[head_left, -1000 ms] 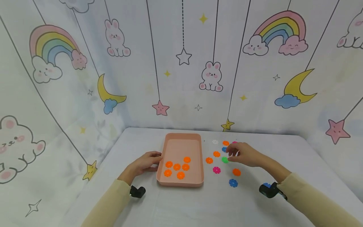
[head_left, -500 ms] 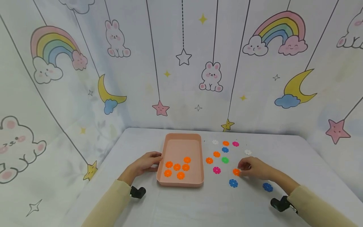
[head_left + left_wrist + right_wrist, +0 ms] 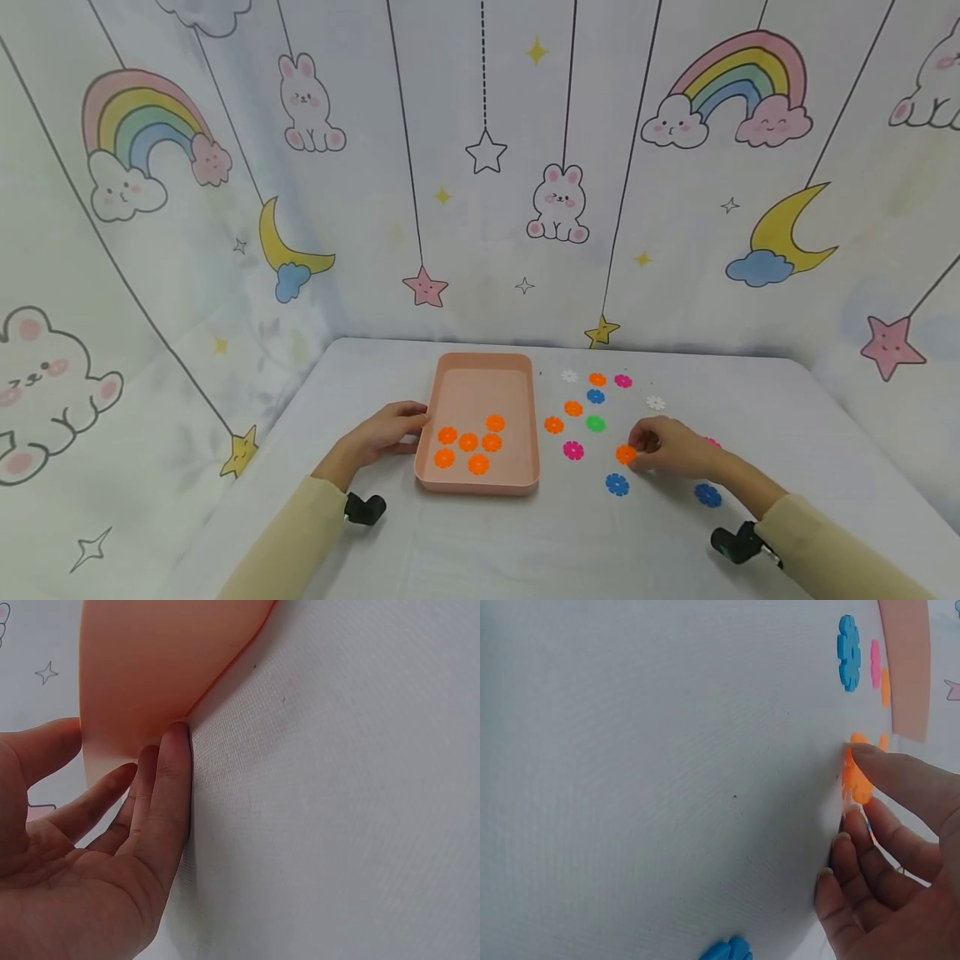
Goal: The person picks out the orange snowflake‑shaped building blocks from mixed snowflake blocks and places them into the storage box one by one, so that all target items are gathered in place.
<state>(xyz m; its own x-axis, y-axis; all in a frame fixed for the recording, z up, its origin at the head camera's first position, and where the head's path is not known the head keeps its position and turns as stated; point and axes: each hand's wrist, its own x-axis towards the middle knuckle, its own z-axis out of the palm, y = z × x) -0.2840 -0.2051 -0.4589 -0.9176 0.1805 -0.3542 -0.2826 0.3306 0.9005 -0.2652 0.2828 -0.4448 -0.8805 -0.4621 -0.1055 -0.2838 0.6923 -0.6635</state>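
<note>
My left hand [image 3: 387, 429] touches the left wall of a shallow peach tray [image 3: 483, 379], its fingers nearly straight against the outside and the thumb at the rim in the left wrist view. Several orange notched plastic discs [image 3: 468, 442] lie inside the tray, toward its near half. To the right, my right hand [image 3: 671, 447] pinches another orange notched disc [image 3: 860, 769] by its edge, low at the table. In the right wrist view the thumb lies over this disc and the index fingertip is at its lower edge. The other fingers are loosely curled.
Around the right hand lie loose discs: a green one [image 3: 595, 423], blue ones [image 3: 617, 484], pink ones [image 3: 573, 450], white ones [image 3: 656, 402] and more orange ones [image 3: 553, 425]. A white cloth covers the table [image 3: 480, 550]. A patterned curtain [image 3: 480, 225] hangs behind.
The right hand has moved toward me and slightly right, from above the green disc to the orange disc, where its fingers now close. Left hand and tray have stayed put.
</note>
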